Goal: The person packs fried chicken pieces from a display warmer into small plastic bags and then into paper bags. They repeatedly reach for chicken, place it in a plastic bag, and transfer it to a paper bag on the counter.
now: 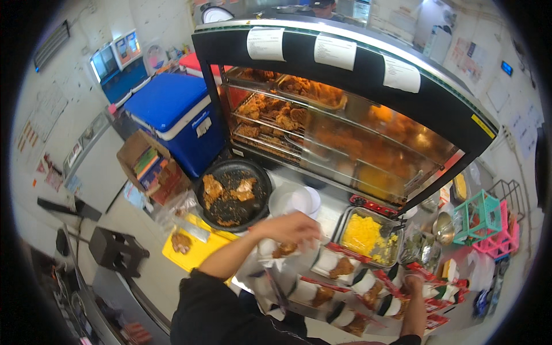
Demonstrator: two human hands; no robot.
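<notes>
Three paper sheets (265, 44) hang on one display case (223, 43); below it are one pan (262, 194), one egg tray (341, 229) and, on the worktop (329, 210), at least six packs (322, 295), each showing a white portion beside brown fried chicken. Two baskets, one green (483, 211) and one pink (506, 240), stand at the right. The left hand (293, 227), blurred, is partly open with fingers loosely bent above the leftmost pack; whether it holds anything cannot be told. The right hand (413, 283) is bent down among the red-edged packs, its fingers and grip hidden. The pan contains two large chicken pieces and crumbs; the tray, yellow egg (361, 234); the case, fried chicken on shelves.
</notes>
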